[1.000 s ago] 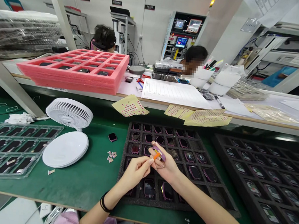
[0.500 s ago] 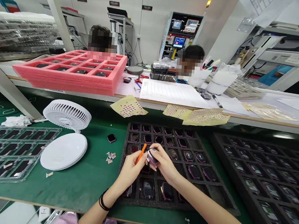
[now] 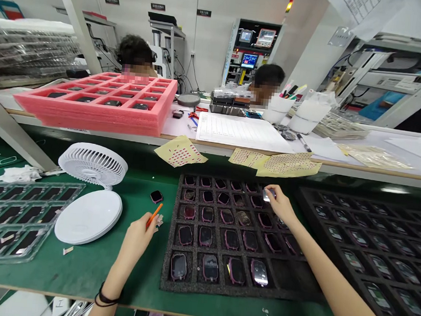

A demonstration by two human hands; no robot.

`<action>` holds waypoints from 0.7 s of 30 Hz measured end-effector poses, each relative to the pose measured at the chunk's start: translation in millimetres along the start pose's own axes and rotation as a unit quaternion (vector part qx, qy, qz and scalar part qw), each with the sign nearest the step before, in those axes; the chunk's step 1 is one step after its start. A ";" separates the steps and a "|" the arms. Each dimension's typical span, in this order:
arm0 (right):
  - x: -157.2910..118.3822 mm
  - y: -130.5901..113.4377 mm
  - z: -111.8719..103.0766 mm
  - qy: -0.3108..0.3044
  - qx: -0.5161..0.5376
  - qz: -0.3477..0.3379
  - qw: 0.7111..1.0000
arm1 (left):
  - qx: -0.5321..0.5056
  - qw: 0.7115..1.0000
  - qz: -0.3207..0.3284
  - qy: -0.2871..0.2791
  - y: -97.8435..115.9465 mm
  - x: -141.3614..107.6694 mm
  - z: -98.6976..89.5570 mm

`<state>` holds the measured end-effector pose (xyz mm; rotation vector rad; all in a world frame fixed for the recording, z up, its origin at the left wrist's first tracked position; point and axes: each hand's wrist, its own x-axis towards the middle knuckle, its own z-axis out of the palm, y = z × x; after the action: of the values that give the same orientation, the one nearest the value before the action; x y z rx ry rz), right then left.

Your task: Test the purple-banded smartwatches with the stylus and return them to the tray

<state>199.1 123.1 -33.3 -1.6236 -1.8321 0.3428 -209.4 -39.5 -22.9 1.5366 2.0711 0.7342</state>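
— Green counter, raised shelf along its far side, pale wall beyond. Where's the piece in hand?

— Watch unit: at the back right corner of a dark foam tray, pinched in the fingers of the person's right hand. Fingers cover the spot; can't tell which compartment, or whether it touches.

— And the left hand?

— Closed on an orange stick, tip upward, just beside a cluster of small pale tabs.

— Surroundings?

— Similar units fill many compartments. One loose unit on the counter, behind the tabs. Second foam tray to the right. White fan left. Pink foam tray on the shelf; two people's heads past it.
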 end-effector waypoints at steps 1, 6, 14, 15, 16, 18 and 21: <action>6.4 13.8 -2.3 0.005 -0.017 0.004 1.000 | 0.042 0.999 -0.018 -0.005 -6.1 -0.5 -1.9; 12.2 45.6 6.6 -0.006 -0.083 -0.016 0.996 | 0.129 0.990 -0.055 -0.012 -20.8 -2.6 -1.3; -4.8 32.0 26.0 0.052 -0.286 -0.078 0.954 | 0.022 1.000 -0.005 -0.008 2.7 -5.5 0.1; -4.0 31.7 27.0 0.046 -0.280 -0.078 0.956 | 0.017 1.000 0.004 -0.009 6.6 -6.2 1.5; -2.4 32.6 27.5 0.036 -0.265 -0.077 0.961 | 0.017 1.000 0.012 -0.009 9.9 -7.0 2.9; 1.9 37.5 27.0 0.017 -0.228 -0.073 0.971 | 0.018 0.999 0.027 -0.004 14.3 -8.6 5.3; 8.1 49.3 21.4 0.006 -0.196 -0.069 0.978 | 0.006 0.999 0.039 -0.001 16.0 -10.6 6.3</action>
<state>224.3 145.3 -76.0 -1.7305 -2.0858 -0.0991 -191.0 -45.0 -16.7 1.6312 2.0276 0.7495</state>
